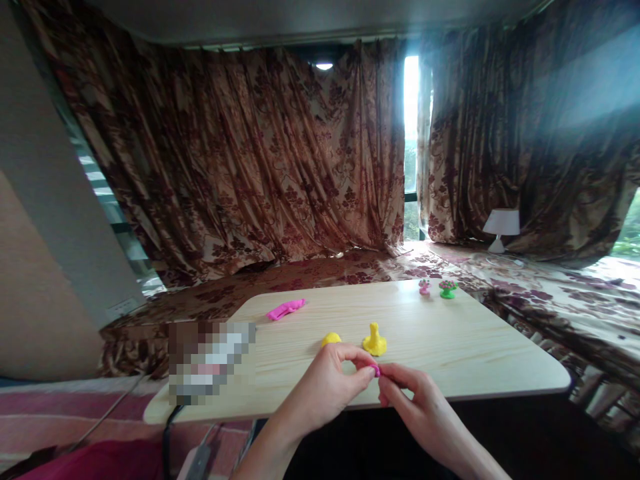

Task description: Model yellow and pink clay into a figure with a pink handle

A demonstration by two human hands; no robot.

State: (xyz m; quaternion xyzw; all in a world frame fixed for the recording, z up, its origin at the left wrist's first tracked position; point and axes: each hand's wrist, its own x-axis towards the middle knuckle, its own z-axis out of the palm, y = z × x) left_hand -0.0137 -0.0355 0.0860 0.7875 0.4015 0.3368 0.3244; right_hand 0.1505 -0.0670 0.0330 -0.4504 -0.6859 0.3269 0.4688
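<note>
Between the fingertips of my left hand (336,379) is a small lump of pink modelling clay (375,370). My right hand (411,393) meets it from the other side, thumb and fingers pinched at the lump's edge. Just beyond the hands stands a yellow clay piece (375,341) with a wide base and an upright stem. A rounded yellow clay lump (331,339) lies behind my left hand, which partly hides it. Farther left on the table rests a longer strip of pink clay (286,309).
A pale wooden table (480,353) spans the space before me. Near its far right edge stand a green mushroom-shaped figure (448,289) and a smaller pink one (425,287). A blurred-out object (213,360) occupies the left side. A white lamp (501,227) stands on the ledge beyond.
</note>
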